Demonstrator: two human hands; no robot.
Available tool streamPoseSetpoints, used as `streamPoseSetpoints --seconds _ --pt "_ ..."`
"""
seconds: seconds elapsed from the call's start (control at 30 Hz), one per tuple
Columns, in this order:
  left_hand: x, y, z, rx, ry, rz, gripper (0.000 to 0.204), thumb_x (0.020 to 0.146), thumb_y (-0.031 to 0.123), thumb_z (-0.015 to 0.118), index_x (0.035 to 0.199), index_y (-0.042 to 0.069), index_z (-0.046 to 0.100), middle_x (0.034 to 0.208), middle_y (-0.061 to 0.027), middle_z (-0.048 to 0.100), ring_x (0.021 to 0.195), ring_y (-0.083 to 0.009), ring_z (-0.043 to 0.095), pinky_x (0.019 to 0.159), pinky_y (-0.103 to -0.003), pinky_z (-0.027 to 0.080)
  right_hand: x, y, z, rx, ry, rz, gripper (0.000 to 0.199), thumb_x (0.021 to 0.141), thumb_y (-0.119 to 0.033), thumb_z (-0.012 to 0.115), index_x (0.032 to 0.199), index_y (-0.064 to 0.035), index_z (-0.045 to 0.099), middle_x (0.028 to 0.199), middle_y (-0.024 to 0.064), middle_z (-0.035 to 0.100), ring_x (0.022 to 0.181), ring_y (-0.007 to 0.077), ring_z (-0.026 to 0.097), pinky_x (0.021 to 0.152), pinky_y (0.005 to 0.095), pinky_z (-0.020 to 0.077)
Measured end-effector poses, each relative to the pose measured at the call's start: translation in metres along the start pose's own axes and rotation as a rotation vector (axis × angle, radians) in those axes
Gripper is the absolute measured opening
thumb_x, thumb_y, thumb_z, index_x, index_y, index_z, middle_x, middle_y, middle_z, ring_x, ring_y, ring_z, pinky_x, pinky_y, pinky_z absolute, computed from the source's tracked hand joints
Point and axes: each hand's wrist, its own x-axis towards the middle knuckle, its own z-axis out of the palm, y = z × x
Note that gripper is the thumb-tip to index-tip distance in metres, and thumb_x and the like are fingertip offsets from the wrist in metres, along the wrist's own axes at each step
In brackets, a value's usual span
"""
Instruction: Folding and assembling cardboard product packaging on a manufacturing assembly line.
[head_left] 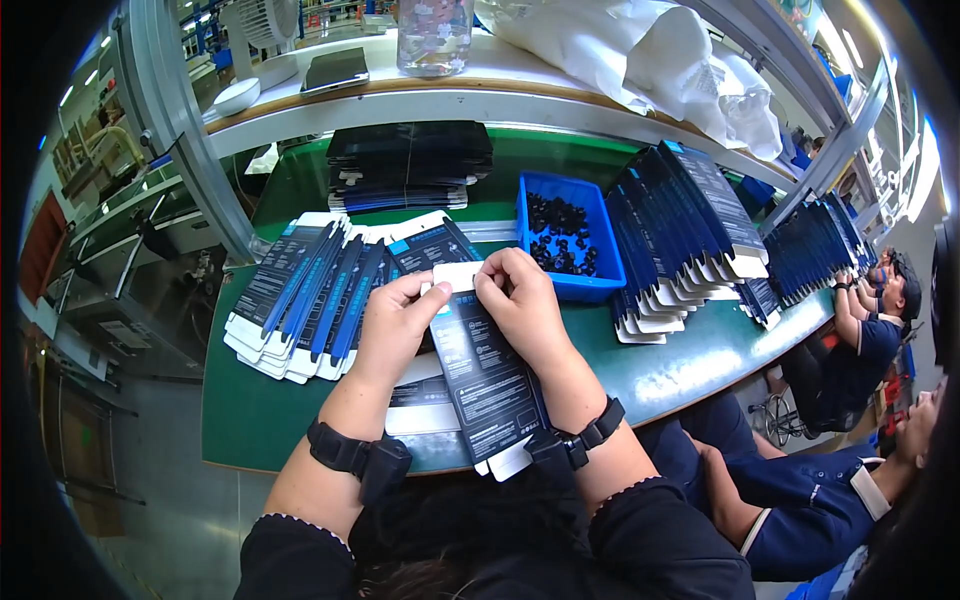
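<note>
A black cardboard box [485, 375] with pale print stands before me, its long face toward me and white flaps at both ends. My left hand [400, 318] pinches the left edge of its upper flap between thumb and fingers. On the opposite side, my right hand [520, 303] grips the same flap, fingers curled and thumb on its front. Beneath the box, part of another dark carton with a white edge [418, 420] lies on the green tabletop [262, 425]. To the left, several flat black-and-blue cartons [310, 290] are fanned out, overlapping.
Behind my right hand sits a blue bin [612, 292] of small black parts [560, 228]. Stacked cartons [680, 215] lean to its right. A tied carton bundle [410, 165] lies at the back, below a shelf [360, 105]. A co-worker [800, 490] sits close on my right.
</note>
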Motion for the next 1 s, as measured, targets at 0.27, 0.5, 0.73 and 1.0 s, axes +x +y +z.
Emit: streamPoseSetpoints --seconds 0.27,0.5,0.73,1.0 --pt "0.000 -0.005 0.000 0.155 -0.013 0.055 0.020 0.083 0.014 0.061 0.093 -0.003 0.066 0.071 0.0014 0.059 0.064 -0.0033 0.048 0.056 -0.020 0.037 0.000 0.010 -0.003 0.023 -0.196 0.108 0.016 0.072 -0.014 0.058 0.071 0.0014 0.055 0.070 0.0186 0.057 0.065 0.0327 0.057 0.059 0.0389 0.0448" --pt "0.000 -0.010 -0.006 0.045 -0.037 -0.031 0.020 0.084 0.010 0.057 0.095 -0.005 0.063 0.081 -0.0047 0.063 0.070 -0.0082 0.057 0.063 -0.021 0.044 -0.003 -0.001 -0.003 -0.102 -0.181 0.116 0.019 0.074 -0.017 0.062 0.072 0.0005 0.055 0.070 0.0160 0.056 0.063 0.0299 0.056 0.058 0.0378 0.0450" --pt "0.001 -0.011 -0.001 -0.024 0.012 -0.031 0.018 0.084 0.011 0.057 0.092 -0.004 0.065 0.075 -0.0003 0.061 0.067 -0.0047 0.052 0.060 -0.020 0.040 -0.005 0.001 -0.003 -0.006 -0.114 -0.008 0.011 0.076 -0.008 0.060 0.074 0.0019 0.055 0.070 0.0146 0.055 0.060 0.0265 0.055 0.055 0.0349 0.0440" --pt "0.002 -0.014 -0.003 0.004 -0.008 -0.032 0.017 0.084 0.011 0.059 0.089 -0.004 0.065 0.074 0.0008 0.060 0.064 -0.0039 0.050 0.057 -0.020 0.039 -0.002 0.013 0.000 0.000 -0.203 0.086 0.016 0.076 -0.012 0.060 0.075 0.0040 0.057 0.064 0.0095 0.055 0.056 0.0154 0.051 0.053 0.0293 0.0420"
